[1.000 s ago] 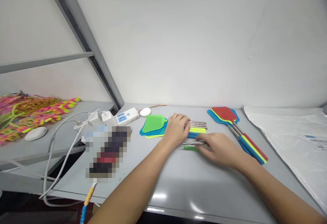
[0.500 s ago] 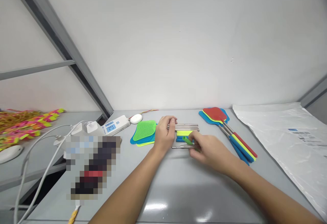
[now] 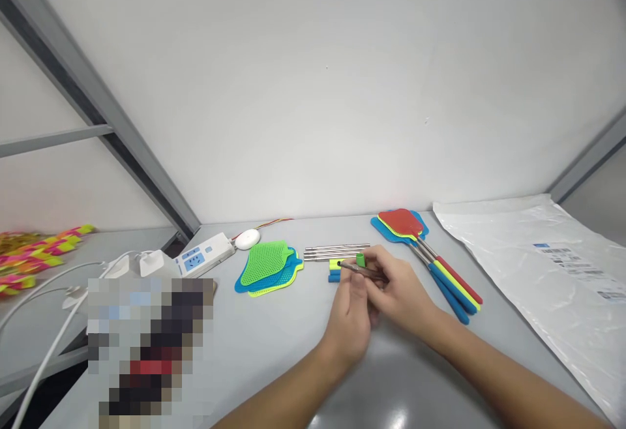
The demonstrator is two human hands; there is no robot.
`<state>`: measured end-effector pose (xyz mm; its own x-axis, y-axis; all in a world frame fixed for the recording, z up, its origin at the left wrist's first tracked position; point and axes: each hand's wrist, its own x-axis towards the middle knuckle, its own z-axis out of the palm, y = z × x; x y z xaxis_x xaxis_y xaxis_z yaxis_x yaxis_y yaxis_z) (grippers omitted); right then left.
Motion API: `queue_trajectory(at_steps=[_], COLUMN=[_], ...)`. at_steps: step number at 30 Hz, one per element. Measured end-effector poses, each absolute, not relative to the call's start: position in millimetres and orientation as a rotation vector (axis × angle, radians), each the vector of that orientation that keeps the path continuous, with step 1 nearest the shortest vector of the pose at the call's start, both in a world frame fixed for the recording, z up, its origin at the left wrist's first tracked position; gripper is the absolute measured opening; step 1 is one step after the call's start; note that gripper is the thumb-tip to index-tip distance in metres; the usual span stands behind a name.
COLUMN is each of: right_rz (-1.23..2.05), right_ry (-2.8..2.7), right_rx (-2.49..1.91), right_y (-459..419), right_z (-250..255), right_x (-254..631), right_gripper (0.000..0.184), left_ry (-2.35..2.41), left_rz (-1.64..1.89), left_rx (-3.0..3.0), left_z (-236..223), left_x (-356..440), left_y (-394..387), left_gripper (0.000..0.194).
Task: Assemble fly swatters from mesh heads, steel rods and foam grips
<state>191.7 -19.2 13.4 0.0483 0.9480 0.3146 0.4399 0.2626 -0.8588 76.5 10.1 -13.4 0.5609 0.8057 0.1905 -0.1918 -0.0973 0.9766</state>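
Note:
My hands are together over the table. My left hand (image 3: 349, 318) is closed, its thumb and fingertips pinching a metal rod (image 3: 351, 266) near the end that points left. My right hand (image 3: 401, 292) grips the same rod farther right, and a short green tube (image 3: 360, 259) stands up beside its fingers. Behind my hands lie yellow grip tubes (image 3: 334, 264) and blue grip tubes (image 3: 334, 278), partly covered by my fingers. Several more metal rods (image 3: 325, 253) lie parallel behind them. To the left are stacked fly swatter heads (image 3: 267, 264) in green, blue and yellow.
Several assembled fly swatters (image 3: 401, 223) lie fanned to the right. Beyond them spreads a white plastic bag (image 3: 528, 272). On the left are a power strip (image 3: 205, 254), a white round device (image 3: 247, 239), white cables (image 3: 53, 357) and a blurred-out patch.
My left hand has left the metal rods on the table and come right and nearer to meet the rod in my right hand. The view has shifted slightly.

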Motion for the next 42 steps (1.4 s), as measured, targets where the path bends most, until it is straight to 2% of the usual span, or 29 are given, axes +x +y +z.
queue_trajectory(at_steps=[5,10,16,30,42], right_rz=[0.685,0.815,0.908,1.014,1.030], right_ry=[-1.266,-0.960,-0.822,-0.898,-1.039], right_rx=[-1.237,-0.991,-0.779,-0.640,-0.700], right_y=[-16,-15,-17,-24,-26], right_z=[16,22,35,42,42], right_x=[196,202,208,196,193], right_gripper=[0.012,0.023,0.026,0.030,0.029], left_ry=[0.586,0.599,0.659,0.592,0.533], left_rz=[0.816,0.655,0.566,0.589,0.618], left_rx=[1.281,1.601,1.756,1.752,1.690], left_z=[-14,-15,-22,-20,-13], left_x=[79,75,78,81,82], left_y=[13,19,20,19,17], left_gripper=[0.043,0.046,0.044,0.033,0.033])
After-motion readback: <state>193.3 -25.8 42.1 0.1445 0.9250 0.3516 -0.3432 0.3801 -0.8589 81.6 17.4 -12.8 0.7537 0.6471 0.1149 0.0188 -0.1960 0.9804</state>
